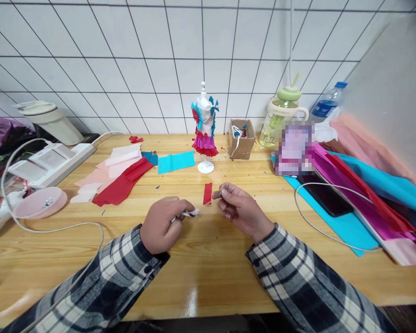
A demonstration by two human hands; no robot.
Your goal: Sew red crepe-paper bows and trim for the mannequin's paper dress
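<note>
My left hand (164,224) is closed around a small twisted white-and-dark strip (191,213), whose end pokes out past the fingertips. Facing it, my right hand (241,208) has thumb and forefinger pinched together; anything between them is too small to make out. On the table just beyond the two hands lies a short red crepe paper strip (207,193), apart from both. Farther back stands a small white dress form (204,104) on a round base, upright, dressed in a magenta and red ruffled skirt (205,144) with turquoise and red paper trimmings.
A cardboard box (241,143) holds scraps. Left are a turquoise sheet (176,162), red paper (125,181), a pink bowl (41,203) and a power strip (62,162). Right are a drink bottle (280,115), a phone (327,196), a cable and stacked coloured paper (367,185).
</note>
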